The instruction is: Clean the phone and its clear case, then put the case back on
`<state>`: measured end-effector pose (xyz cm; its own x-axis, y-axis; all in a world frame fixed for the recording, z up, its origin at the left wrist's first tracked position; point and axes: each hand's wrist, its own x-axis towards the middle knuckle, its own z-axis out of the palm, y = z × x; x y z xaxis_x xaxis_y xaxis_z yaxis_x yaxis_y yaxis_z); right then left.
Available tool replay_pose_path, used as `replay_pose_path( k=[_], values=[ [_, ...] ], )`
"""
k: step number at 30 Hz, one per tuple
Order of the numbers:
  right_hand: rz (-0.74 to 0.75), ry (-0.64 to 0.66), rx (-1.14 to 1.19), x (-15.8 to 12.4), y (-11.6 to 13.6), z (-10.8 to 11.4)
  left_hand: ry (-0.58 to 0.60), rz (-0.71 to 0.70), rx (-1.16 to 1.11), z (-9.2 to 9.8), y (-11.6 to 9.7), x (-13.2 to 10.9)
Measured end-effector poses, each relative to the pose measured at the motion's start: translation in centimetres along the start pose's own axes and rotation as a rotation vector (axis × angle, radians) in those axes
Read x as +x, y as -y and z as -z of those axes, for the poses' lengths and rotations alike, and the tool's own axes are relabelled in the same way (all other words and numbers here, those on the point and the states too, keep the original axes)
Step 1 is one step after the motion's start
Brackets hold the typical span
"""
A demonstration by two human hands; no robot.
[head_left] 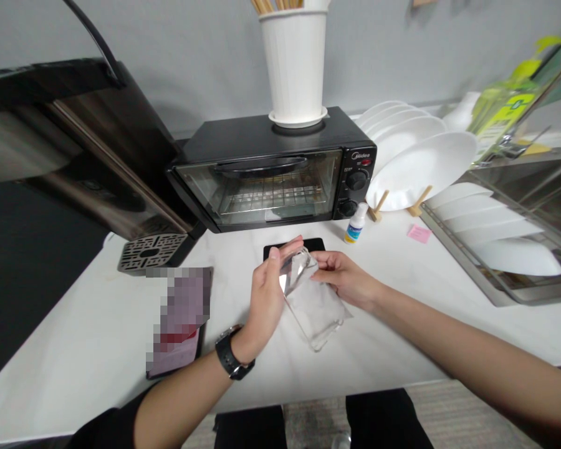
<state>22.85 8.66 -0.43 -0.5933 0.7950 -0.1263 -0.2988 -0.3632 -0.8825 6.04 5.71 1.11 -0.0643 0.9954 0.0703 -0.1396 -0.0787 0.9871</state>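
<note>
A pair of thin-framed eyeglasses [285, 282] is in my left hand [267, 288], which has its thumb and fingers closed around the lens end. One slim temple hangs down toward the counter. My right hand [339, 274] pinches a pale grey cloth [315, 305], which drapes over part of the glasses and hides some of the frame. Behind both hands, a flat black object [316, 244] lies on the counter, partly covered from view. To the right stands a small spray bottle [356, 224] with a white cap, a blue label and yellow at the base.
A black toaster oven [271, 140] carries a white cup [297, 68] of wooden sticks. Left are a coffee machine [135, 162] and a tablet-like device [180, 324]. White plates [425, 159], a pink sticky note [419, 233] and a sink [489, 287] with bowls are right.
</note>
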Motion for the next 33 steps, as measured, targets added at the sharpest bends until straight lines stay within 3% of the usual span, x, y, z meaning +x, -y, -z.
replay_pose_path(
  k=[7,12,17,22,24,27,33],
  values=[
    [0.072,-0.083,-0.291,0.0,-0.1,0.3,0.078,-0.048,-0.012,-0.2,0.1,-0.4],
    [0.113,0.042,-0.161,0.0,-0.1,0.0,0.046,-0.042,0.068,-0.2,0.0,-0.5],
    [0.098,-0.093,-0.299,0.1,-0.1,0.1,0.121,-0.037,0.126,-0.4,-0.4,-0.7],
    [0.031,0.043,-0.036,0.0,-0.3,-0.7,0.026,0.031,0.089,0.0,-0.1,-0.5],
    [-0.035,0.015,-0.051,-0.2,-0.4,-1.0,-0.019,0.018,0.038,0.1,0.1,-0.3],
    [-0.058,-0.101,-0.260,-0.4,-0.5,-1.0,-0.062,-0.008,-0.064,0.1,0.4,0.0],
    [-0.001,-0.030,-0.147,-0.4,-0.4,-0.6,0.034,0.050,-0.080,-0.1,0.5,0.3]
  ],
)
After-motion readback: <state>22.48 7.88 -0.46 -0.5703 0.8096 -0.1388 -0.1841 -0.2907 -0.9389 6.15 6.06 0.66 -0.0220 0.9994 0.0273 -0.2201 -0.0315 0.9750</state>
